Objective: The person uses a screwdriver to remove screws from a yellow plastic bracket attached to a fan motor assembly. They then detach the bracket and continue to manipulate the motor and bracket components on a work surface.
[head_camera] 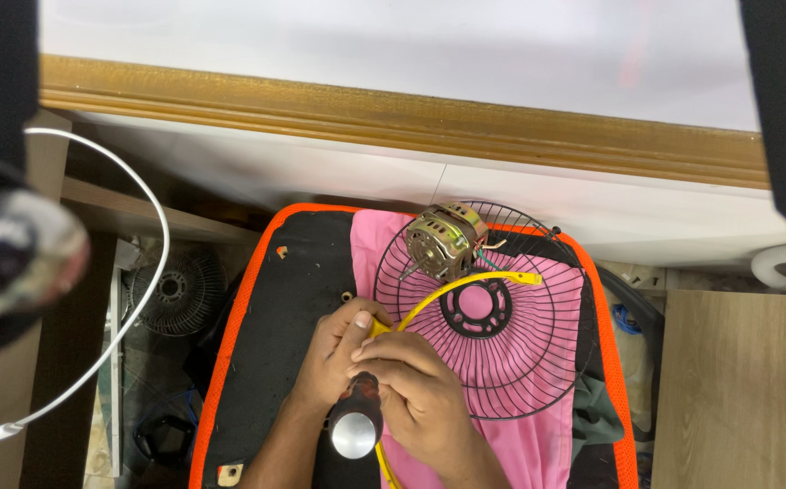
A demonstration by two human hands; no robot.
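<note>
My left hand [337,349] and my right hand [420,389] are pressed together low in the middle of the head view, both gripping a yellow curved strip [465,282] that arcs up and right over a black wire fan guard [492,312]. A tool with a dark handle and shiny round end cap [355,433] stands between my wrists, under the hands. The guard lies on a pink cloth [520,444]. A small metal fan motor [444,239] with loose wires rests on the guard's upper edge.
The work surface is a black pad with an orange rim [248,308]. Another fan guard [175,292] lies on the floor at left, near a white cable loop [144,299]. A white wall with a wooden moulding [411,116] runs behind. A wooden board [737,389] is at right.
</note>
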